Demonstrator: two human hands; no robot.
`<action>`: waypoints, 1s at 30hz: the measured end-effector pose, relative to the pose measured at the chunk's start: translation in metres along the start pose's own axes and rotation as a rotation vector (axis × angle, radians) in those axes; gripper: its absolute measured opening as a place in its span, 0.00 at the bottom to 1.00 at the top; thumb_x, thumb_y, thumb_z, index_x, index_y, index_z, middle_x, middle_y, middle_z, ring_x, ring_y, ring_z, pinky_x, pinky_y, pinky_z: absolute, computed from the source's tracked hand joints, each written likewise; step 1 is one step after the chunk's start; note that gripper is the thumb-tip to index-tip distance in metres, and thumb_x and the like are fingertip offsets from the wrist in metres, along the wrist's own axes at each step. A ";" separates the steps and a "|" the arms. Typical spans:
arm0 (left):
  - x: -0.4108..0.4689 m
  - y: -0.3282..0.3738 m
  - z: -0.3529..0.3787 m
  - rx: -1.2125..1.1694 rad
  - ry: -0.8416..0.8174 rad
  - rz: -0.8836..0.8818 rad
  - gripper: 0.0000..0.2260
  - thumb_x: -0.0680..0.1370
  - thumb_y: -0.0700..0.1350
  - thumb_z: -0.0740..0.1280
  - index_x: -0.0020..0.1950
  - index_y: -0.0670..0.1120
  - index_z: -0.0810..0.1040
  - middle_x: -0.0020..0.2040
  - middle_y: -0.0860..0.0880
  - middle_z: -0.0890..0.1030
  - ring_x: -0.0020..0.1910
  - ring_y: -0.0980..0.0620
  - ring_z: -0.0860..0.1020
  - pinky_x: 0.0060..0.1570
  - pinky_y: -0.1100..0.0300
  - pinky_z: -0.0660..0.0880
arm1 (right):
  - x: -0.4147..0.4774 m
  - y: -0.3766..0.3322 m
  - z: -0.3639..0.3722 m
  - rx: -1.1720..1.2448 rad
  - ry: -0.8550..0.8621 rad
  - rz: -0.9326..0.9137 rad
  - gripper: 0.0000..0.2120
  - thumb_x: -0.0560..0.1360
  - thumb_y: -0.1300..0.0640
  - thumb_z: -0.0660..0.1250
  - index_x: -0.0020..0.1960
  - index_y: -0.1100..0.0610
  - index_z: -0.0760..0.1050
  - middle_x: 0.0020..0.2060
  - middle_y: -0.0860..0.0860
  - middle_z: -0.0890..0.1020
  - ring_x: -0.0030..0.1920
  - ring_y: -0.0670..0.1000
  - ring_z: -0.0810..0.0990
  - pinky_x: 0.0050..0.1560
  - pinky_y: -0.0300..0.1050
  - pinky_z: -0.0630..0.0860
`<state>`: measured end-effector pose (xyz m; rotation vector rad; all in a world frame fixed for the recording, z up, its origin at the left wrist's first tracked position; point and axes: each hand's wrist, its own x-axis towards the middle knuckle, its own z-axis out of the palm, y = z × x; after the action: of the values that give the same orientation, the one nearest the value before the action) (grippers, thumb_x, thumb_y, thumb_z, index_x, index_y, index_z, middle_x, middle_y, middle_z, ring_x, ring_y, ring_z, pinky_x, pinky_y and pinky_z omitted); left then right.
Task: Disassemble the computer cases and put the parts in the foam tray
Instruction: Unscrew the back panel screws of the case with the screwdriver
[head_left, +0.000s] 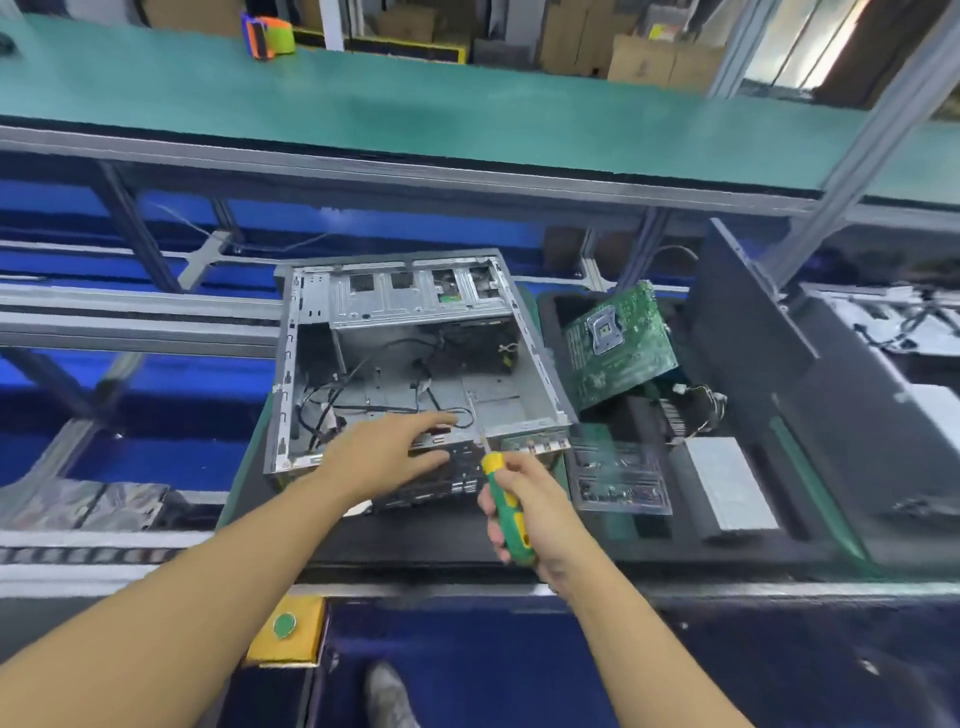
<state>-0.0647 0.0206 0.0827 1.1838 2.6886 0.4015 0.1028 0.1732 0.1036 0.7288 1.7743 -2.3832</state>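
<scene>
An open grey computer case (415, 358) lies on its side at the centre of the bench, with loose black cables inside. My left hand (384, 457) rests on the case's near edge, fingers stretched over the rim. My right hand (524, 509) grips a green and yellow screwdriver (506, 506), whose tip points up at the case's near edge. To the right lies a black foam tray (649, 543). A green motherboard (618, 345) leans in it, beside a clear plastic part (618, 478) and a silver box (727, 488).
A dark case panel (753, 332) stands upright right of the tray, with another opened case (914, 332) beyond it. A green shelf (415, 114) runs overhead, carrying a roll of tape (267, 36). A yellow box with a green button (285, 626) sits below the bench edge.
</scene>
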 end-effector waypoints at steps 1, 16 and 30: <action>0.000 0.000 0.001 0.000 0.025 0.013 0.21 0.77 0.67 0.61 0.70 0.71 0.64 0.60 0.58 0.81 0.57 0.51 0.80 0.46 0.56 0.73 | -0.008 0.011 -0.001 -0.008 0.017 0.006 0.07 0.84 0.54 0.57 0.60 0.54 0.69 0.32 0.51 0.76 0.24 0.51 0.69 0.24 0.39 0.64; 0.001 0.001 0.011 0.106 0.188 0.056 0.17 0.78 0.64 0.62 0.67 0.71 0.71 0.56 0.65 0.82 0.52 0.56 0.81 0.41 0.59 0.73 | -0.016 0.062 0.021 -0.045 0.085 0.067 0.14 0.83 0.48 0.58 0.67 0.36 0.71 0.32 0.49 0.73 0.24 0.50 0.67 0.26 0.39 0.63; 0.005 -0.003 0.011 0.090 0.201 0.058 0.16 0.76 0.63 0.65 0.64 0.69 0.75 0.51 0.62 0.84 0.50 0.55 0.82 0.39 0.59 0.72 | -0.014 0.067 0.005 0.574 -0.179 0.219 0.16 0.81 0.51 0.61 0.68 0.51 0.76 0.33 0.52 0.70 0.23 0.47 0.63 0.22 0.37 0.61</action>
<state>-0.0673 0.0248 0.0709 1.3138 2.8759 0.4335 0.1368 0.1441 0.0511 0.6821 0.8875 -2.7052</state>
